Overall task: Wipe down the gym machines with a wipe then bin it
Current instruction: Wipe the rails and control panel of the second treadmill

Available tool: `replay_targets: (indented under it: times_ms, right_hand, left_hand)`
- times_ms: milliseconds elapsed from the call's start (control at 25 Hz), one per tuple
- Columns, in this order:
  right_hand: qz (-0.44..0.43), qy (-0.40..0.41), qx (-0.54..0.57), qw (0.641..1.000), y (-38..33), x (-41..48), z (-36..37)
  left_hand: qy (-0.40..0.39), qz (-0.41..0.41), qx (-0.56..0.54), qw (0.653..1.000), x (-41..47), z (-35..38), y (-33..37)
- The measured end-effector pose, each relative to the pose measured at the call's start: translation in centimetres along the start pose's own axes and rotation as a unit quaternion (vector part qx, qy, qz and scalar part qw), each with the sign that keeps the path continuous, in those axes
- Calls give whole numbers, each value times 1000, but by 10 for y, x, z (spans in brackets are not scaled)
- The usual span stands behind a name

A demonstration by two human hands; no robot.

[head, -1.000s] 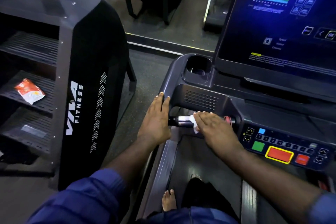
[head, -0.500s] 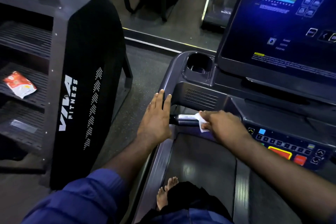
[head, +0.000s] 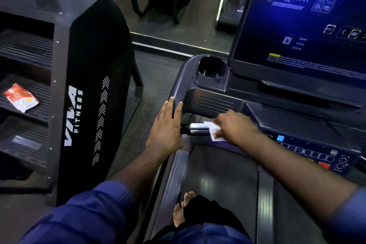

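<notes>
I stand on a dark treadmill [head: 186, 69] with a lit blue screen [head: 309, 25]. My right hand [head: 235, 127] holds a white wipe [head: 213, 131] pressed around the silver handlebar [head: 197, 128] below the console. My left hand [head: 166, 128] rests flat with straight fingers on the left corner of the console frame, just left of the bar. The wipe sticks out from under my right fingers; most of it is hidden by the hand, which is blurred.
A tall black VIVA FITNESS machine [head: 91, 95] stands to the left with slatted steps and a red and white packet [head: 20, 97] on one. Control buttons [head: 316, 154] lie under my right forearm. My bare foot [head: 183, 207] is on the treadmill belt [head: 221, 174].
My right hand has slid the wipe back and forth along the handlebar, now sitting slightly further left and lower. The left hand has stayed on the console corner.
</notes>
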State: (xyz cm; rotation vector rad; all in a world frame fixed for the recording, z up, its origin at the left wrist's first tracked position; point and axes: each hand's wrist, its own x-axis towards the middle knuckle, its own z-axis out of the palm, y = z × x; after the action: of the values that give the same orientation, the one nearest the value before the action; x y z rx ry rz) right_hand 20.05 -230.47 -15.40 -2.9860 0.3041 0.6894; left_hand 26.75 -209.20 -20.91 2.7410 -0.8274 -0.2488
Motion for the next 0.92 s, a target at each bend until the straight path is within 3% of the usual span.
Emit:
replay_targets:
  times_ms: [160,440,560,640,800,920]
  right_hand:
    - [18,-10,1,1000,39,-16,-10]
    - [-54,49,104,992,-45,18,21]
    - [-128,132,130,974,-24,-8,42]
    - [-156,244,63,955,7,-29,67]
    - [-96,270,-5,958,58,-60,77]
    - [-22,264,-40,963,55,-65,74]
  left_hand:
    - [4,1,7,1000,0,2,-2]
    - [-9,2,4,1000,-1,-5,2]
    - [-10,4,3,1000,-1,-3,0]
    - [0,7,11,1000,-1,-1,-1]
    - [8,17,12,1000,1,4,-6]
    - [8,17,3,1000,0,5,-8]
